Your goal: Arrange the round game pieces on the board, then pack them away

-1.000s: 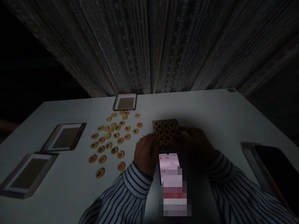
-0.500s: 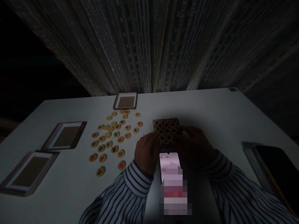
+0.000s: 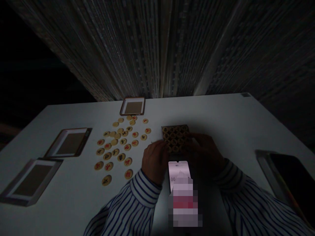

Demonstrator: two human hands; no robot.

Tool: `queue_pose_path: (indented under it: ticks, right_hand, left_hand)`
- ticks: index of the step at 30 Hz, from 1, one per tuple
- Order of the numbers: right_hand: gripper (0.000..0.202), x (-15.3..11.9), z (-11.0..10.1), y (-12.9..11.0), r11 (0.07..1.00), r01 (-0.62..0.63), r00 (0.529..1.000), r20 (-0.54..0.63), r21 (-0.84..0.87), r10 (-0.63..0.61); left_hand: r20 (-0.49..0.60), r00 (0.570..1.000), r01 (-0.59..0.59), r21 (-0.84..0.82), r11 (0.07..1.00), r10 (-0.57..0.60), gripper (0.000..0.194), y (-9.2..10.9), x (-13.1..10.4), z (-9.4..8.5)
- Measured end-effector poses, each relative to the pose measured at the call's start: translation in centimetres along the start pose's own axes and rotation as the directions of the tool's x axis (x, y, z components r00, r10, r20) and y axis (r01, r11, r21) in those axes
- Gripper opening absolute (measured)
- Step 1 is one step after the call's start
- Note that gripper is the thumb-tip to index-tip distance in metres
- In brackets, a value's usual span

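Observation:
A small box (image 3: pixel 163 128) filled with rows of round Chinese chess pieces (image 3: pixel 178 134) sits on the white table in front of me. My left hand (image 3: pixel 154 160) is closed at its near left side, fingers curled against the edge. At the right side, my right hand (image 3: pixel 205 152) grips the box, with the fingertips reaching over the nearest pieces. Deep shadow hides part of the right fingers. Just below the box lies a phone (image 3: pixel 177 170) with a lit screen, partly covered by a blurred patch.
Loose Chinese chess pieces (image 3: pixel 121 157), marked red or black, are scattered left of my hands. Open box lids or trays stand at the back (image 3: pixel 133 114), left (image 3: pixel 61 156) and near left (image 3: pixel 14 202). A dark flat object (image 3: pixel 290 177) lies at the right. Curtains (image 3: pixel 162 49) hang behind the table.

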State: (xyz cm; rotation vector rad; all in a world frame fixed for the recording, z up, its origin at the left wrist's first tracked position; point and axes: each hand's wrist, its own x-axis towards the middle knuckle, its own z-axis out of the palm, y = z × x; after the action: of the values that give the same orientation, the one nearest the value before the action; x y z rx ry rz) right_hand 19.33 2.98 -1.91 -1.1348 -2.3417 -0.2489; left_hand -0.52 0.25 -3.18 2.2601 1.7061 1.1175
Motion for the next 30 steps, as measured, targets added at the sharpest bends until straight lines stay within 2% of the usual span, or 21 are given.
queue_pose_path:
  ticks: [8, 30]
  right_hand:
    - [0.013, 0.8, 0.4, -1.8, 0.999, -0.002, 0.999, -0.038, 0.044, 0.004]
    - [0.011, 0.8, 0.5, -1.7, 0.996, 0.000, 1.000, 0.022, 0.084, -0.002]
  left_hand:
    - [-0.001, 1.000, -0.004, 0.006, 1.000, 0.004, 0.022, 0.0, 0.0, 0.0]
    - [-0.017, 1.000, -0.021, 0.012, 1.000, 0.021, 0.022, 0.1, 0.0, 0.0]
